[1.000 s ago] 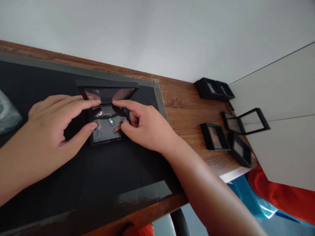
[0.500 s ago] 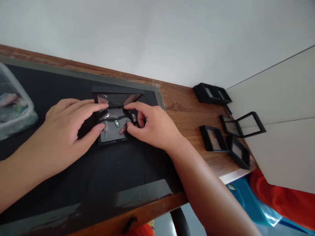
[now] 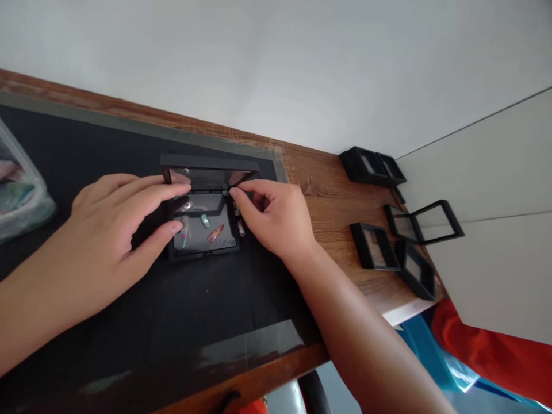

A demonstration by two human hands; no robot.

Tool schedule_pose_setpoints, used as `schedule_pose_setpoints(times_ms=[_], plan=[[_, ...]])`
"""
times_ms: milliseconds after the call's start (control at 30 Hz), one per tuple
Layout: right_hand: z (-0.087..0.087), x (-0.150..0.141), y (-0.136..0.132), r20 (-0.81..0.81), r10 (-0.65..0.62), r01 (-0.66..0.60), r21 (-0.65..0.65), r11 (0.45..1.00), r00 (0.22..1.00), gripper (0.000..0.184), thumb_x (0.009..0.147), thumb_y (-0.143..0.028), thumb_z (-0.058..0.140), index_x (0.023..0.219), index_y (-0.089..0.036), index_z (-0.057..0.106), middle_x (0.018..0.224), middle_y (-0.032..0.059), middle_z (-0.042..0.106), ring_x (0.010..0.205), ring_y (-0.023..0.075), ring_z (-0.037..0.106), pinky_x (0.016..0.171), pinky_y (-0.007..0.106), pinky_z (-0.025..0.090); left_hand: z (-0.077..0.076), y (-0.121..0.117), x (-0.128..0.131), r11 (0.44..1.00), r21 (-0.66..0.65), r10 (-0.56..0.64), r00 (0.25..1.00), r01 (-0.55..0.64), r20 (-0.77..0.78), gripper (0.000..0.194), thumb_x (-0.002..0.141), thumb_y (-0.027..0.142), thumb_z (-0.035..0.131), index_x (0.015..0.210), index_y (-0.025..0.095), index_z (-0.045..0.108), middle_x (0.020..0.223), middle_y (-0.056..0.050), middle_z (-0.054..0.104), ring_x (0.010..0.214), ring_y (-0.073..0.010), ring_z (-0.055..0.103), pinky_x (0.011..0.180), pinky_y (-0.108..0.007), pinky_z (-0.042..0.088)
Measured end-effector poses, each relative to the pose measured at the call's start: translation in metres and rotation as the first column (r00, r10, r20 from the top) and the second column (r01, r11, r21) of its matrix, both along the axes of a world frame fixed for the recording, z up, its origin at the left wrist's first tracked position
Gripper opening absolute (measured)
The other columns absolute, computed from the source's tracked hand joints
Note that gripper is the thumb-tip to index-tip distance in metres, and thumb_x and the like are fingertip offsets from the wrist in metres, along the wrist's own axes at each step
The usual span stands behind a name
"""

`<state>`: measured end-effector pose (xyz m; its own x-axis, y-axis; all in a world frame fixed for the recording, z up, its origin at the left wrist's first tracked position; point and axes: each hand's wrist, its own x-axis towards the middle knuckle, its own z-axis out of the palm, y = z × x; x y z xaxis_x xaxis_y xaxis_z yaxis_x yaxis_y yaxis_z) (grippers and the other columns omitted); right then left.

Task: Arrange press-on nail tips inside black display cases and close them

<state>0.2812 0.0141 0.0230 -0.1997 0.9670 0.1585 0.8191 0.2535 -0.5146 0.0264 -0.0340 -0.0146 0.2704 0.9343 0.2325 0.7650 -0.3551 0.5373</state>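
An open black display case [image 3: 202,256] lies on the dark mat, its framed lid [image 3: 207,161] tilted up at the back. On its clear film are several decorated false nails, among them a teal nail [image 3: 204,221], a reddish-brown nail [image 3: 215,233] and a patterned nail [image 3: 184,233]. My left hand [image 3: 116,218] holds the case's left side, index finger by the hinge and thumb on the film's edge. My right hand [image 3: 276,215] pinches thumb and index finger together at the back right corner; what is between them is too small to make out.
Small nails [image 3: 240,228] lie beside the case's right edge. A clear plastic tub [image 3: 37,201] with wrapped pieces stands at the left. Several more black cases, such as one open case [image 3: 425,221], sit on the wooden tabletop [image 3: 321,195] at the right, near the wall.
My right hand has shifted slightly right, and its thumb has risen to meet the index finger. The reddish-brown nail is now uncovered. My left hand stays at the case.
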Motion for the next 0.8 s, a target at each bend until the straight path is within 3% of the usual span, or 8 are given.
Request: schedule_pose_setpoints(times_ms=[367, 633, 800], plan=[[-0.001, -0.007, -0.01, 0.025, 0.008, -0.011, 0.137, 0.991, 1.0, 0.02, 0.1, -0.034, 0.074, 0.094, -0.021, 0.089, 0.069, -0.001, 0.071, 0.061, 0.0126, 0.058, 0.063, 0.029, 0.038, -0.001, 0.0, -0.001, 1.0, 0.012, -0.003, 1.0, 0.003, 0.0, 0.046, 0.108, 0.051, 0.048, 0.152, 0.04, 0.058, 0.151, -0.002, 0.07, 0.144, -0.0356, 0.059, 0.124, -0.065, 0.044], [0.002, -0.014, -0.007, 0.12, -0.129, 0.127, 0.029, 0.992, 0.984, 0.031, 0.098, -0.054, 0.077, 0.095, -0.026, 0.09, 0.065, -0.0012, 0.07, 0.062, 0.0153, 0.062, 0.061, 0.031, 0.034, -0.002, 0.0, -0.001, 1.0, 0.0, 0.012, 1.0, -0.012, 0.004, 0.047, 0.107, 0.056, 0.046, 0.151, 0.045, 0.058, 0.151, 0.0, 0.07, 0.144, -0.0374, 0.06, 0.124, -0.07, 0.045], [0.001, -0.02, -0.005, 0.192, -0.164, 0.162, 0.028, 0.986, 0.968, 0.029, 0.097, -0.051, 0.076, 0.091, -0.025, 0.088, 0.064, -0.0008, 0.069, 0.062, 0.016, 0.061, 0.062, 0.031, 0.033, -0.005, 0.002, -0.002, 1.0, 0.007, -0.01, 0.999, 0.01, 0.043, 0.045, 0.106, 0.057, 0.048, 0.148, 0.045, 0.059, 0.15, 0.001, 0.071, 0.144, -0.0369, 0.061, 0.126, -0.071, 0.043]])
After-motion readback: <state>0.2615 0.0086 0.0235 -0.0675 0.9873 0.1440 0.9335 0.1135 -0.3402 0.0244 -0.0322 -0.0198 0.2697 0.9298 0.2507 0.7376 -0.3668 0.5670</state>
